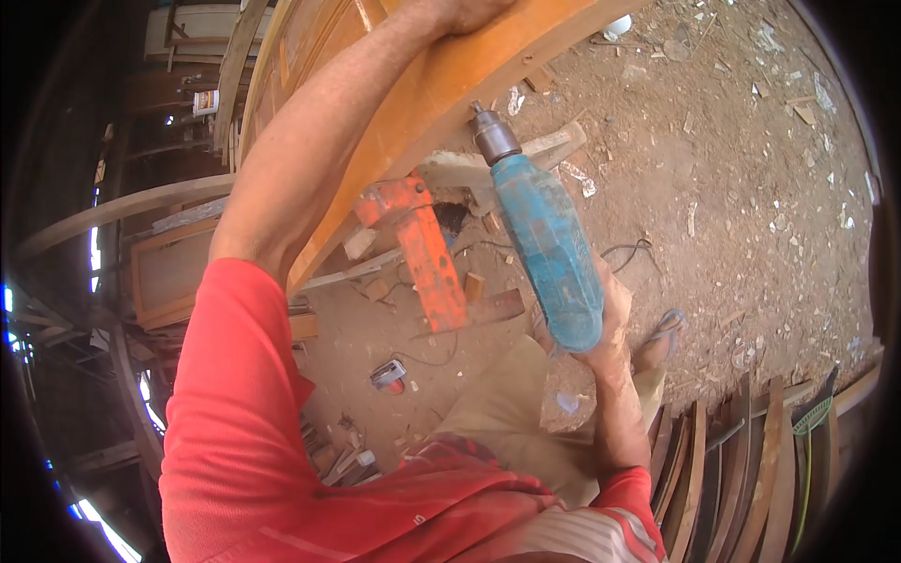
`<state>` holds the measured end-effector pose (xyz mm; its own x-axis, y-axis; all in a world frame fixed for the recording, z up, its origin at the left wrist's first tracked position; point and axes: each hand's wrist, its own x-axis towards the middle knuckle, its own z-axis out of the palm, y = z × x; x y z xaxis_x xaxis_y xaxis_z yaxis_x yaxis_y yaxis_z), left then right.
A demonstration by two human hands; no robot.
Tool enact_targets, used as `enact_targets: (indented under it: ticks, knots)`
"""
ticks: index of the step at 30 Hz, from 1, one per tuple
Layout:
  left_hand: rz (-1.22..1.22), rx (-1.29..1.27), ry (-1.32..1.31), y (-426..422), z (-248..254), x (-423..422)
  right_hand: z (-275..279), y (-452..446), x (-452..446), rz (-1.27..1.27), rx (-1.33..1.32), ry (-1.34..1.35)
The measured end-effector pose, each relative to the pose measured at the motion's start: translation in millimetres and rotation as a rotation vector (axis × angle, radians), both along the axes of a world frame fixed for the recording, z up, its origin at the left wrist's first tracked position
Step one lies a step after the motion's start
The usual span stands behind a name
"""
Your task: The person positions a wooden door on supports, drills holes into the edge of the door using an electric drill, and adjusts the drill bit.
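A blue power drill is gripped by my right hand, which is partly hidden behind the drill body. Its metal chuck points up and away, with the tip at the edge of a varnished wooden door or panel. Whether the tip has entered the wood, I cannot tell. My left hand lies on the upper part of that panel at the frame's top edge, its fingers out of sight. Under the panel stands an orange metal support, beside a pale wood piece.
A small corded tool lies on the dirt floor. Long wooden strips are stacked at lower right. A cable runs behind the drill. Wood frames stand at left. Chips and scraps litter the ground; a sandalled foot shows.
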<state>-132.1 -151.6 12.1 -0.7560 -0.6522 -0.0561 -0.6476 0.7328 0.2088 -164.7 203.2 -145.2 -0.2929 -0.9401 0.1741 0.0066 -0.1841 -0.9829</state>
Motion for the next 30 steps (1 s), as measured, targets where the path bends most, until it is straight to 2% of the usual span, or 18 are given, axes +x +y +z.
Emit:
enact_targets:
  ticks: [10, 13, 30]
  knots:
    - [0.015, 0.051, -0.058, 6, 15, -4, 4, 1, -2, 0.007, 0.020, 0.022]
    - [0.018, 0.011, 0.043, 1, 1, -2, 5, 2, -3, 0.021, 0.021, 0.007]
    - [0.060, 0.033, 0.041, 8, 15, -8, 7, 3, 2, 0.047, 0.026, 0.046]
